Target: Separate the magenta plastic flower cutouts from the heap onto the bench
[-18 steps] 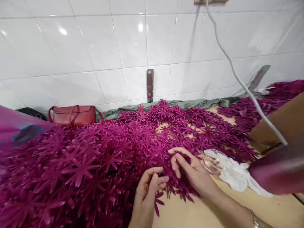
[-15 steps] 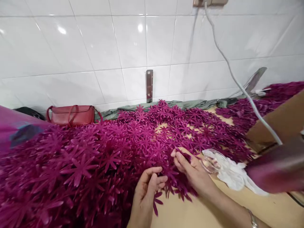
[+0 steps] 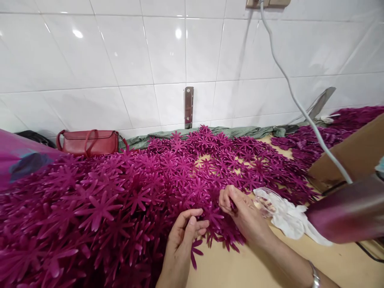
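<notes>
Two bare hands hover over the near edge of a big heap of magenta flowers (image 3: 99,210), which spreads from the near left across to the right on a pale table (image 3: 222,268). The left hand (image 3: 183,236) is half curled and moderately wide, thumb apart from the fingertips, with a single petal cluster just beside it on the right. The right hand (image 3: 240,206) is curled narrow; a dark magenta bit shows inside the fingers, but I cannot tell whether it is held. A silver bracelet (image 3: 315,275) circles the right wrist. Just right of that hand lies a crumpled white cloth (image 3: 291,224), touching a shiny purple cylinder (image 3: 348,212) farther right. Behind the cylinder leans a brown board (image 3: 345,158). A pale cord (image 3: 292,90) hangs from a socket (image 3: 268,3) on the white tiled wall (image 3: 126,52). Along the far edge run a green cloth (image 3: 237,131) and, to the left, a red bag (image 3: 90,143). One upright metal strip (image 3: 189,108) stands against the wall, behind the flowers.
</notes>
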`<state>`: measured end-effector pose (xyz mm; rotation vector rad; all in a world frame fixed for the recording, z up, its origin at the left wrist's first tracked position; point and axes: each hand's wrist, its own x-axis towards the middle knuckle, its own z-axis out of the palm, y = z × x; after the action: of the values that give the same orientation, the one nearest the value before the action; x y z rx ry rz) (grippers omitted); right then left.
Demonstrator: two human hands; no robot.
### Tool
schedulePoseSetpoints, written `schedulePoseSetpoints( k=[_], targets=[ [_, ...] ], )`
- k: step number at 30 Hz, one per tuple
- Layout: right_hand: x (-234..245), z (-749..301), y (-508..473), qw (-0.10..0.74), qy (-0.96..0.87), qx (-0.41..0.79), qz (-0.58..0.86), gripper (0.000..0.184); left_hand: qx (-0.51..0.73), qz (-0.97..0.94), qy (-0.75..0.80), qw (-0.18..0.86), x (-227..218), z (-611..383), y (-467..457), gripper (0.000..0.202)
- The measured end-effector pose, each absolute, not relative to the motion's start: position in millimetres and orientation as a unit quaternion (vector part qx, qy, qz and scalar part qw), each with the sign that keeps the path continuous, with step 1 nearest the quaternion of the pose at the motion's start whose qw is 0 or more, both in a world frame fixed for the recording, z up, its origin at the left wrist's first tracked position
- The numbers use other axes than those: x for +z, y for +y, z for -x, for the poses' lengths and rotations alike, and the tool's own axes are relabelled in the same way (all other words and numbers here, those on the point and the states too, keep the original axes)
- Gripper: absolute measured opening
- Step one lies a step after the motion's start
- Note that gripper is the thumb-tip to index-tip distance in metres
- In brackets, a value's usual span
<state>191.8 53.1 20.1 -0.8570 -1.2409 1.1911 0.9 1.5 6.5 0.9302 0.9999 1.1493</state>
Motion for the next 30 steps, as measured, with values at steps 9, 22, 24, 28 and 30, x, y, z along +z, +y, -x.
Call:
schedulePoseSetpoints(
  k=[9,22,24,28,30],
  targets=[
    [23,-190,52,0.491,-0.548,0.551,0.394,0.030,0.497,-0.406,0.432,0.634,3,0,1,0.053],
    [31,-187,32,0.457,-0.586,0.584,0.327,0.057,0.493,-0.420,0.445,0.618,10,-1,-3,0.053],
    [31,-186,32,0.441,-0.590,0.576,0.353,0.050,0.494,-0.419,0.447,0.617,12,-1,-3,0.053],
    [31,-186,39,0.425,-0.611,0.540,0.393,0.024,0.491,-0.424,0.445,0.617,14,-1,-3,0.049],
    [30,-187,43,0.456,-0.587,0.545,0.387,0.020,0.500,-0.428,0.434,0.615,13,-2,-1,0.044]
  ],
)
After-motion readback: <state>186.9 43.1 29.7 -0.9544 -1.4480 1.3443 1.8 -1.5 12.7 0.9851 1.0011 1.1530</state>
